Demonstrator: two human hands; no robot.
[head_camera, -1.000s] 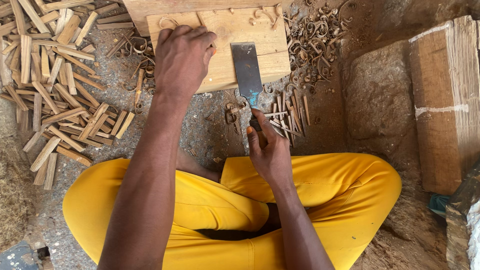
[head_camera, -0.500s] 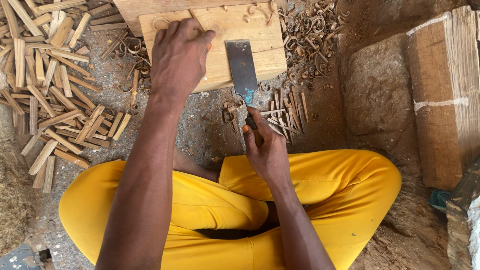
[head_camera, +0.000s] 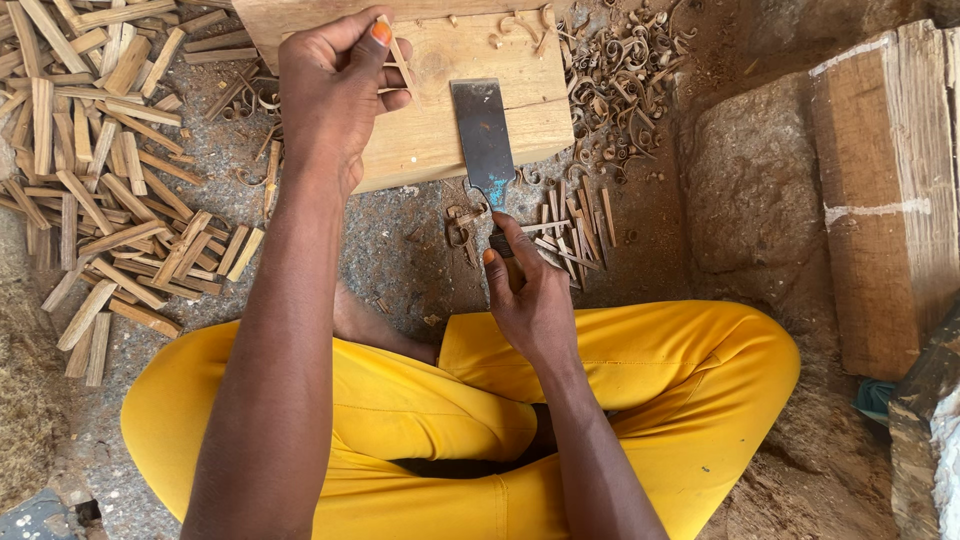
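I sit cross-legged in yellow trousers on the ground. My left hand (head_camera: 335, 85) rests on a pale wooden block (head_camera: 445, 120) and pinches a thin wooden stick (head_camera: 396, 52) upright against it. My right hand (head_camera: 530, 295) grips the handle of a broad flat chisel (head_camera: 483, 130), whose dark blade lies flat on the block to the right of the stick.
A heap of short wooden sticks (head_camera: 100, 160) covers the ground at the left. Curled shavings (head_camera: 620, 60) and a few thin sticks (head_camera: 575, 230) lie at the right of the block. A large stone (head_camera: 750, 180) and a wooden beam (head_camera: 890, 190) stand at the right.
My left hand has tightened on the stick and stood it up on the block. The chisel has stayed on the block with my right hand on its handle.
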